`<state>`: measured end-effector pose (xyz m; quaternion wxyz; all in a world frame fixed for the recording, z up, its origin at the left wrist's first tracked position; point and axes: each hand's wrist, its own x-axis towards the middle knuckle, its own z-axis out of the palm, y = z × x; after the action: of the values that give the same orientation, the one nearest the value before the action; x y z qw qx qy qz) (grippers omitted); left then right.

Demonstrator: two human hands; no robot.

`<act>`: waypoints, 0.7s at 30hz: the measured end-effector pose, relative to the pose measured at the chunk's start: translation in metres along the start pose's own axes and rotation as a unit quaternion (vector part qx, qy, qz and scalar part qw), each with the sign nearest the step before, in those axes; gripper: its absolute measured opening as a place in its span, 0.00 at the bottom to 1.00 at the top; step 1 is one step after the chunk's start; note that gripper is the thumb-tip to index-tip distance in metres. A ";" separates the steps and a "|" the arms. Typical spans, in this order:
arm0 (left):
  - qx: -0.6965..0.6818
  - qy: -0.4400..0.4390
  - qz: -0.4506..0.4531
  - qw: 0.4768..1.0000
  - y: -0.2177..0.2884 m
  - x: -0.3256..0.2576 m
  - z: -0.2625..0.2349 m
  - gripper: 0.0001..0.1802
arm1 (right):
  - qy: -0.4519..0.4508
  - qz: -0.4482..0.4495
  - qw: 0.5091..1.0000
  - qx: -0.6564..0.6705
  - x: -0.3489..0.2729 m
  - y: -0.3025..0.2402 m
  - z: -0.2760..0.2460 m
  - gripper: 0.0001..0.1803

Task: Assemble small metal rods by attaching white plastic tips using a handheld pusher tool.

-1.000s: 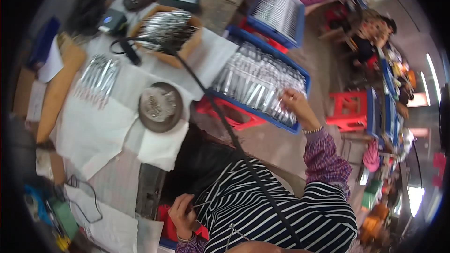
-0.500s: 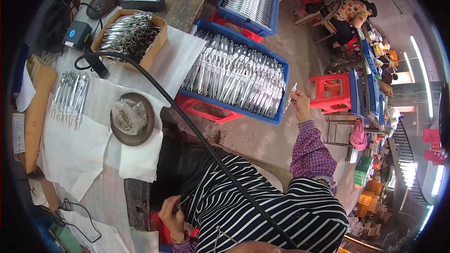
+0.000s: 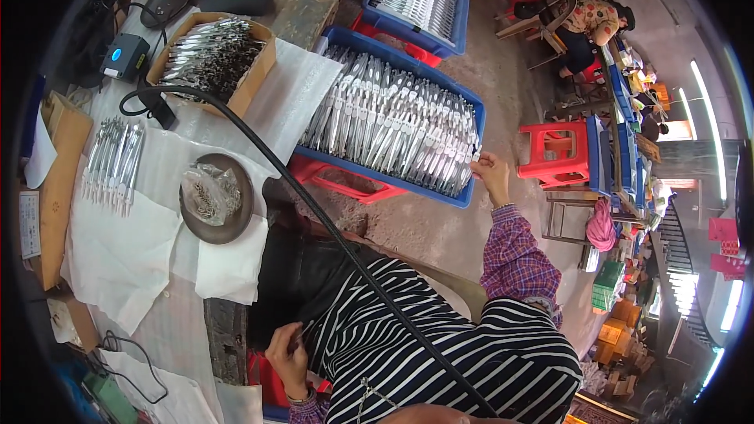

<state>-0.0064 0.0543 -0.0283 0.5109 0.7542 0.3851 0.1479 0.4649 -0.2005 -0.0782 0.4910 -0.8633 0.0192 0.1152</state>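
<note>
My right hand (image 3: 494, 178) is at the right end of a large blue bin (image 3: 484, 118), thumb and fingers pinched on one end of a slim silver metal piece (image 3: 475, 154). Most of that piece blends in with the others, so its kind stays unclear. Rows of similar slim silver pieces (image 3: 385, 122) with whitish ends fill the bin. My left hand (image 3: 288, 357) hangs low by my lap, its fingers curled together. Something small and dark may be between its fingertips, but I cannot make it out.
Red stools (image 3: 345, 180) support the bin; a second blue bin (image 3: 463, 12) stands behind. On the left bench are a cardboard box (image 3: 269, 55) of metal pieces, a round dish (image 3: 216, 234) with a plastic bag, and several loose pieces (image 3: 114, 165). A black cable (image 3: 314, 204) crosses the view.
My right hand has brought the slim silver piece from beyond the bin's right side to its right end, among the other pieces. My left hand has hardly moved.
</note>
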 end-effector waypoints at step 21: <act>0.043 0.104 -0.001 0.994 0.010 -0.023 -0.062 0.10 | 0.092 -0.158 0.976 -0.115 -0.011 0.010 -0.002 0.14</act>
<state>-0.0555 0.0761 0.0116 0.4350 0.7557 0.4428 0.2088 0.4534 -0.2083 -0.0836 0.3970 -0.9128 -0.0855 -0.0425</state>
